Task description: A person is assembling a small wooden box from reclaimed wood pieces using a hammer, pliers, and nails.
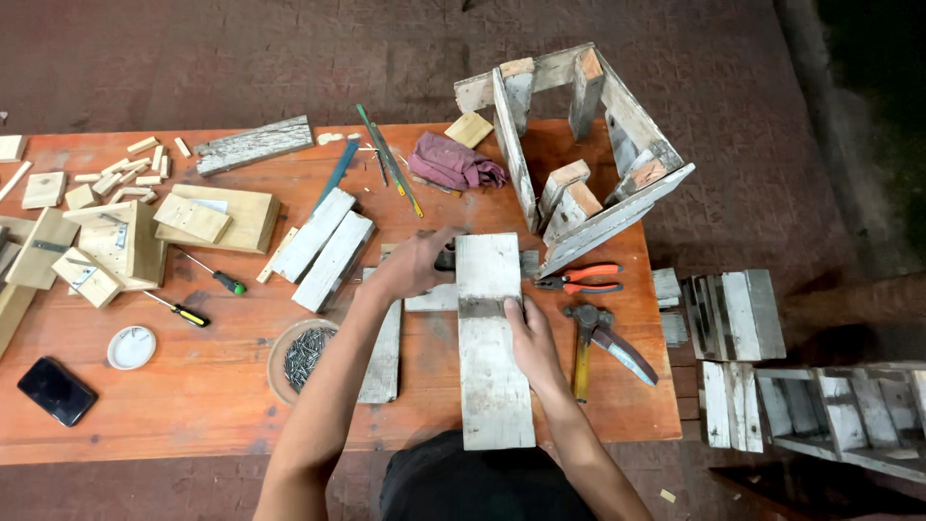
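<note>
Both hands, left hand [413, 265] and right hand [529, 340], grip the whitewashed plank [492, 338]; a round dish [301, 359] apparently holds nails [311, 350].

Hammer [585, 340] right of plank [493, 338]

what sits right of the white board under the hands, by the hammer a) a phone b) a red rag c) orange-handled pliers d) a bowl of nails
c: the orange-handled pliers lie just right of the white board that the left hand and right hand press on, with the hammer just below them; the phone, nails and rag lie elsewhere on the table.
</note>
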